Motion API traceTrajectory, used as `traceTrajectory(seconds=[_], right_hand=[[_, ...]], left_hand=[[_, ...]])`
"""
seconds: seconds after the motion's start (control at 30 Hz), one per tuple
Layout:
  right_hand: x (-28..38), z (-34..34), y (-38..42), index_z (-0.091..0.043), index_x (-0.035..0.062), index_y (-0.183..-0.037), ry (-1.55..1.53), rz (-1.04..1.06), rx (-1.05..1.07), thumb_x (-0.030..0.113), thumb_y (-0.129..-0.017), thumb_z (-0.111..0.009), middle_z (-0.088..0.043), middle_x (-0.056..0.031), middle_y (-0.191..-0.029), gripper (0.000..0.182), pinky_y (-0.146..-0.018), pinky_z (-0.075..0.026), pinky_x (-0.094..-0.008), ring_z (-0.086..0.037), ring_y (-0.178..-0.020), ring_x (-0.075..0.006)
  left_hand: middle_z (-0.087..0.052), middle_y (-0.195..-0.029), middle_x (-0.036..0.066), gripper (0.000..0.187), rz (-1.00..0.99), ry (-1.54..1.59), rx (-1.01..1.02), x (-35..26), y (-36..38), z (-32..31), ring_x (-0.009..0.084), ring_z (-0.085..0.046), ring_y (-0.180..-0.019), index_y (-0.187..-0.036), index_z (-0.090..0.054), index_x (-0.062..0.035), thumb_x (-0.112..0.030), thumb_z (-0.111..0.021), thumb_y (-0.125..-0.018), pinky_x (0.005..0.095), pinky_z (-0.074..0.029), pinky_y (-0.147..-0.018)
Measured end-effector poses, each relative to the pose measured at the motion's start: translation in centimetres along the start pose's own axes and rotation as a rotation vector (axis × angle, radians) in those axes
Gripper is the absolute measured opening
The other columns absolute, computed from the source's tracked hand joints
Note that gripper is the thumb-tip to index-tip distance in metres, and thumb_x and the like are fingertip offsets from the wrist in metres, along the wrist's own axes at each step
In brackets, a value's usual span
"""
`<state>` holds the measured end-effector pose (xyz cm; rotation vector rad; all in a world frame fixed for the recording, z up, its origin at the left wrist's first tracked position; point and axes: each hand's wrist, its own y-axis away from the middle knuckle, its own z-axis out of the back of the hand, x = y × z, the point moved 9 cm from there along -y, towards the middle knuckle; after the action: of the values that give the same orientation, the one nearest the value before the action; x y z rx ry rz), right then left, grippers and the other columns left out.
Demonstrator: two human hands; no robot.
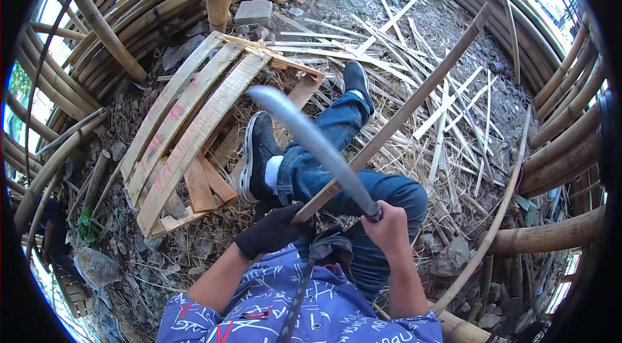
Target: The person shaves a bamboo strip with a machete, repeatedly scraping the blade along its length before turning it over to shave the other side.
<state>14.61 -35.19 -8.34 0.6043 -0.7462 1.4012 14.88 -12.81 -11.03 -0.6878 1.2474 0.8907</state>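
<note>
My left hand (272,231), in a black glove, grips the near end of a long bamboo strip (414,100) that slants up and away to the right. My right hand (387,226), bare, is closed around the handle of a curved machete (304,132). Its blade arcs up to the left and crosses over the strip just above my hands. My legs in blue jeans (337,148) and black shoes stretch out below the blade.
A wooden pallet (188,129) lies to the left on straw-covered ground. Several split bamboo slats (414,58) are scattered ahead. Thick bamboo poles (564,122) are stacked around the edges. A concrete block (253,12) sits at the back.
</note>
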Motion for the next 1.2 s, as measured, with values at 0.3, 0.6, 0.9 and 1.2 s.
traceTrajectory(seconds=[0.3, 0.6, 0.9, 1.2], right_hand=[[1.7, 0.6, -1.2, -0.06, 0.0026, -0.071, 0.258, 0.073, 0.026, 0.017, -0.065, -0.075, -0.061, -0.0192, -0.066, 0.021, -0.06, -0.048, -0.0449, -0.061, -0.067, -0.0385], [1.1, 1.9, -1.0, -0.059, 0.0013, -0.069, 0.137, -0.036, 0.03, 0.016, -0.067, -0.073, -0.06, -0.0186, -0.063, 0.02, -0.057, -0.048, -0.0418, -0.061, -0.064, -0.0379], [5.0, -0.7, -1.2, -0.062, 0.0051, -0.073, 0.298, 0.241, 0.094, 0.02, -0.066, -0.07, -0.062, -0.0176, -0.065, 0.018, -0.062, -0.051, -0.0449, -0.063, -0.067, -0.0368], [-0.2, 3.4, -5.2, -0.059, -0.0018, -0.066, 0.036, 0.069, -0.069, 0.013, -0.068, -0.07, -0.058, -0.0177, -0.058, 0.018, -0.055, -0.047, -0.0361, -0.059, -0.053, -0.0268]], left_hand=[[-0.054, -0.075, -0.001, 0.02, 0.321, 0.125, 0.092, -0.6, 2.7, -1.5, 0.0082, -0.05, -0.07, -0.095, -0.058, -0.004, -0.016, -0.069, -0.084, 0.0288, -0.044, -0.063], [-0.052, -0.066, 0.0, 0.025, 0.294, -0.022, 0.135, 1.0, 4.7, -2.0, 0.0083, -0.046, -0.065, -0.082, -0.059, -0.0012, -0.022, -0.073, -0.081, 0.0307, -0.042, -0.059], [-0.059, -0.064, 0.009, 0.024, 0.336, -0.214, 0.101, -1.5, 4.9, 0.1, 0.0129, -0.052, -0.061, -0.082, -0.062, -0.0019, -0.025, -0.07, -0.08, 0.0338, -0.046, -0.061], [-0.052, -0.065, -0.004, 0.025, 0.334, -0.059, 0.093, -2.7, 5.1, 1.4, 0.0043, -0.047, -0.062, -0.079, -0.057, -0.0064, -0.025, -0.073, -0.081, 0.0264, -0.043, -0.057]])
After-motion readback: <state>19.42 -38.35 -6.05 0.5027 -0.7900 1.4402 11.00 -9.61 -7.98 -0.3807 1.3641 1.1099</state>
